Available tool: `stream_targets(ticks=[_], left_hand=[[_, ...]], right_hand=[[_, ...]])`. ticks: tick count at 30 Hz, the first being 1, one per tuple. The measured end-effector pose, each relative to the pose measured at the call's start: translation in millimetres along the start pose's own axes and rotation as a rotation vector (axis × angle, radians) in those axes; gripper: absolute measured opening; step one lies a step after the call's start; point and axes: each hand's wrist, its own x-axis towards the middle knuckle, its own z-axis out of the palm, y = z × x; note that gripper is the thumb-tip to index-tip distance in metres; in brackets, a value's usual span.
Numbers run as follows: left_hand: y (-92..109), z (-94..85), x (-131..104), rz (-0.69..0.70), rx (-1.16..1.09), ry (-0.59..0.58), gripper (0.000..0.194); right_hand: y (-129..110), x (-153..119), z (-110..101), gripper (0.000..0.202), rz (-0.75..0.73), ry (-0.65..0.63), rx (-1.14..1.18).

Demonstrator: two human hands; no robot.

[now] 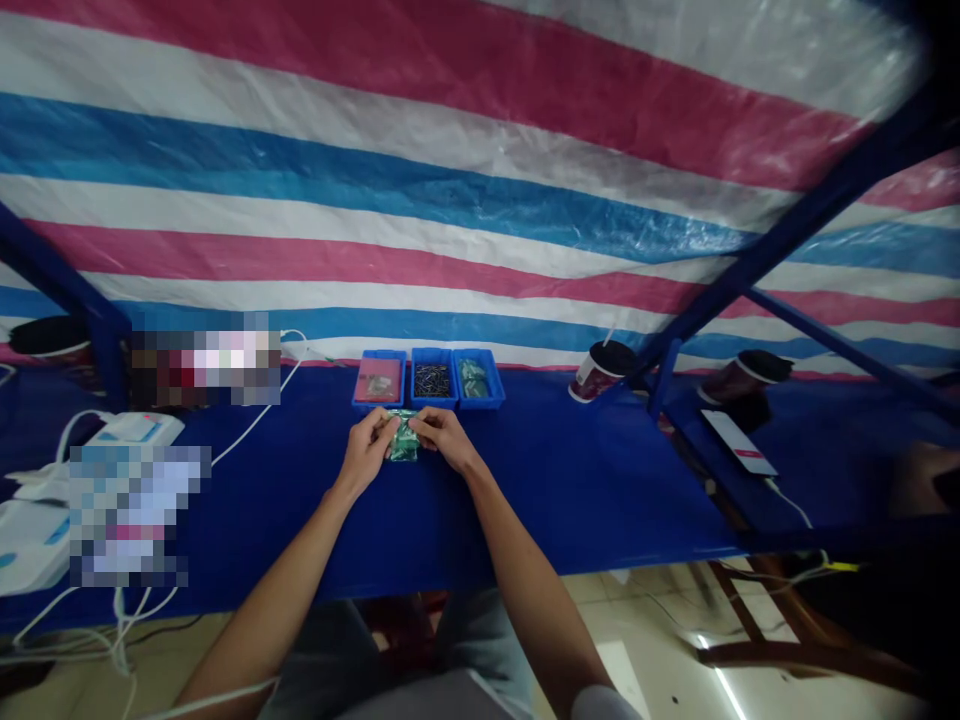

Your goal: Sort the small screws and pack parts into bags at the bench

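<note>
Over the blue table [559, 468], my left hand [366, 448] pinches the left edge of a small shiny green packet [404, 441]. Its opposite edge is gripped by my right hand [448, 437], fingers closed. What is inside the packet I cannot make out. Just beyond my hands stand three small blue bins in a row. A pink piece with a small clear packet on it lies in the left bin [379, 404]. Dark, thin metal pieces like screws or nails [432, 380] fill the middle one. More green packets [472, 378] are in the right bin.
A lidded cup with a straw [600, 372] stands at the back right. White power strips [34, 545] and cables crowd the left side. On the neighbouring table are a phone [739, 443] and another cup [742, 378]. A blurred person's hand [926, 482] shows far right. Striped sheeting [450, 200] hangs behind.
</note>
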Motion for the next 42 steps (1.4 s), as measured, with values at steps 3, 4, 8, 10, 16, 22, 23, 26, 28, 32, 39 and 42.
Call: stream_targets(ticks=[3, 4, 8, 10, 16, 22, 23, 26, 28, 32, 39, 42], left_hand=[[-0.6, 1.1, -0.6, -0.04, -0.052, -0.029, 0.031], [-1.2, 1.0, -0.5, -0.052, -0.047, -0.043, 0.03], [-4.3, -1.2, 1.3, -0.055, 0.061, -0.101, 0.03], [-6.0, -2.7, 2.3, -0.042, 0.111, -0.096, 0.032], [-11.2, -3.8, 3.6, -0.014, 0.123, -0.055, 0.031], [-6.9, -0.5, 2.1, -0.01, 0.087, -0.118, 0.03], [-5.5, -0.5, 1.8, -0.01, 0.108, -0.121, 0.03], [-2.8, -1.9, 1.6, -0.006, 0.166, -0.116, 0.034], [-2.1, -3.4, 1.9, 0.005, 0.181, -0.097, 0.034], [-0.6, -5.4, 2.2, 0.064, 0.237, -0.05, 0.035], [1.9, -3.1, 0.1, 0.093, 0.243, -0.047, 0.037], [0.5, -2.4, -1.2, 0.057, 0.204, -0.099, 0.031]], right_hand=[[2.3, -1.5, 0.7, 0.043, -0.045, 0.048, -0.024], [2.4, -1.6, 1.1, 0.044, -0.068, 0.066, -0.022], [-0.2, -2.7, 2.9, 0.046, -0.102, 0.12, -0.016], [-3.1, -3.9, 4.2, 0.045, -0.089, 0.117, -0.027], [-7.6, -5.0, 6.9, 0.046, -0.073, 0.034, -0.12], [-5.0, -2.5, 2.4, 0.049, -0.121, 0.1, -0.115], [-5.3, -2.5, 2.2, 0.05, -0.124, 0.104, -0.112], [-7.5, -3.5, 3.1, 0.049, -0.121, 0.073, -0.111], [-9.6, -5.0, 4.6, 0.047, -0.11, 0.045, -0.109], [-11.5, -7.2, 7.4, 0.044, -0.087, 0.004, -0.101], [-6.0, -5.0, 8.1, 0.045, -0.095, 0.01, -0.127], [-7.8, -5.8, 7.0, 0.046, -0.078, 0.012, -0.128]])
